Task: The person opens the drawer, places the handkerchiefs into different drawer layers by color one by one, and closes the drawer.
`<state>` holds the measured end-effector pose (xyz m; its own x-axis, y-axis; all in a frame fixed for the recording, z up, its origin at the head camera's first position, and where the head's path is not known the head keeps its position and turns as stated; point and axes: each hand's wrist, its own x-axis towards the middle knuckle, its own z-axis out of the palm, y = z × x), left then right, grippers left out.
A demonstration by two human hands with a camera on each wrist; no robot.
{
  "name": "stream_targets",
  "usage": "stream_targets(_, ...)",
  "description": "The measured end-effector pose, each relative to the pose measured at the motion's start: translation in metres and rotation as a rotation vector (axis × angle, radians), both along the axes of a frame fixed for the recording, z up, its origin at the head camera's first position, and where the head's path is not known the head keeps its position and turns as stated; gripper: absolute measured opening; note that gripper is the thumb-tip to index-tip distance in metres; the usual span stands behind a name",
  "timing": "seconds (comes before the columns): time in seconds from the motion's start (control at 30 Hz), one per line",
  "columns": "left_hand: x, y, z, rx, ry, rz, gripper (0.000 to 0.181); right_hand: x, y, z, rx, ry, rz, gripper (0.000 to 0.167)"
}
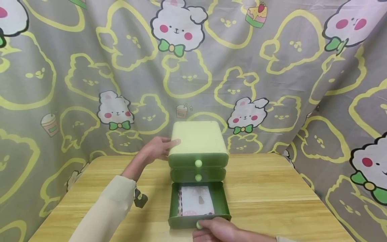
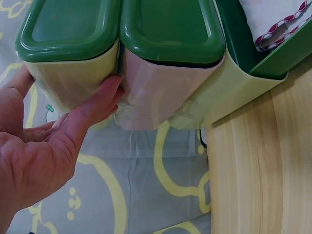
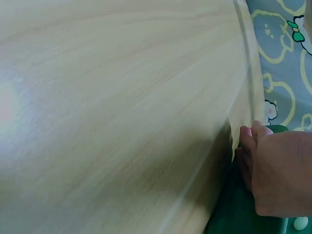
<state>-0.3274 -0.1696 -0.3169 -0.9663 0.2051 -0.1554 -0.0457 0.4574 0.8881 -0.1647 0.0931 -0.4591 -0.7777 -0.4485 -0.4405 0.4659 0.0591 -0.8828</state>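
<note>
A small desktop drawer cabinet (image 1: 199, 137), with a pale yellow top and green fronts, stands on the table. My left hand (image 1: 157, 148) touches its upper left side, with one finger reaching onto the top; in the left wrist view that hand (image 2: 58, 126) spreads along the top tier. The bottom drawer (image 1: 222, 198) is pulled out, and my right hand (image 1: 219, 230) pinches its round light green knob (image 1: 199, 224). Inside that drawer lies a folded white cloth (image 1: 196, 200) with checked edging. The upper two drawers are closed. In the right wrist view, my right hand (image 3: 282, 170) hides the knob it holds.
The wooden table (image 1: 272, 195) extends on both sides of the cabinet. A patterned grey curtain (image 1: 193, 87) hangs behind and around it. A dark strap piece (image 1: 140, 198) hangs at the left wrist.
</note>
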Motion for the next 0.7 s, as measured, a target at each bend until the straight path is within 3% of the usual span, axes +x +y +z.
stream_targets(0.3, 0.0, -0.001, -0.001, -0.006, 0.004, -0.002, 0.094, -0.001, 0.0, 0.002, -0.062, -0.042, 0.004, 0.043)
stream_targets(0.5, -0.001, -0.001, -0.002, 0.001, 0.005, -0.01, 0.094, -0.008, -0.002, 0.003, -0.094, -0.006, -0.04, 0.041)
stream_targets(0.7, -0.001, -0.001, -0.001, -0.002, 0.005, -0.007, 0.095, -0.018, -0.008, 0.005, -0.092, 0.043, -0.055, 0.05)
